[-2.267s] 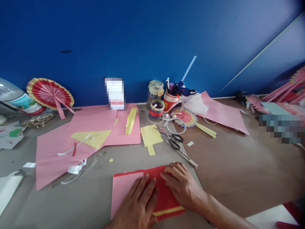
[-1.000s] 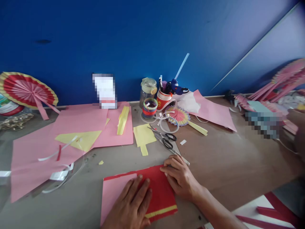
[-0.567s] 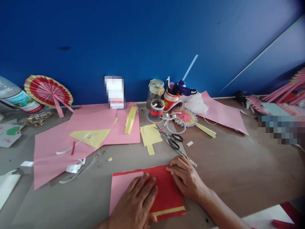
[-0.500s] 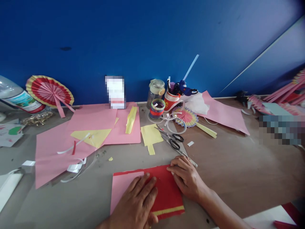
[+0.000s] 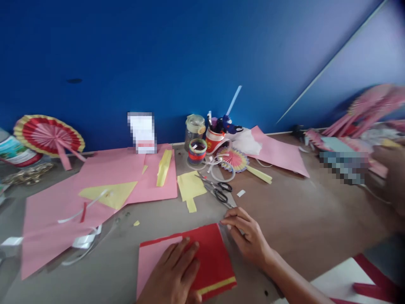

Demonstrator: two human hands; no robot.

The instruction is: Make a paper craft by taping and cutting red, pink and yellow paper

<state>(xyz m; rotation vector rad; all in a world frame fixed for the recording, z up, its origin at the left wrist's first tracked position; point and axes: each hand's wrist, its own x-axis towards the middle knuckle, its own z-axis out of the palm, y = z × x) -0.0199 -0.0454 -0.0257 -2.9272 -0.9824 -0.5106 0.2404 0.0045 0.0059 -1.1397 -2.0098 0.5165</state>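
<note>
A folded paper piece [image 5: 212, 257], red with a pink half on the left and a yellow strip near its front edge, lies on the table in front of me. My left hand [image 5: 172, 276] rests flat on it, fingers stretched out over the join of pink and red. My right hand [image 5: 248, 236] sits at the paper's far right corner, fingers curled and pinched at the edge. Black-handled scissors [image 5: 218, 191] lie just beyond my right hand.
Pink sheets [image 5: 104, 185] with yellow pieces cover the left of the table [image 5: 303, 211]. A paper fan [image 5: 47, 136] leans on the blue wall. A jar, a tape roll and a cup of pens [image 5: 214, 138] stand at the back. Another person's hand [image 5: 390, 177] shows at the right.
The view has swung right and down a little. My right hand has slid from on top of the red paper to its far right corner. My left hand stays flat on it.
</note>
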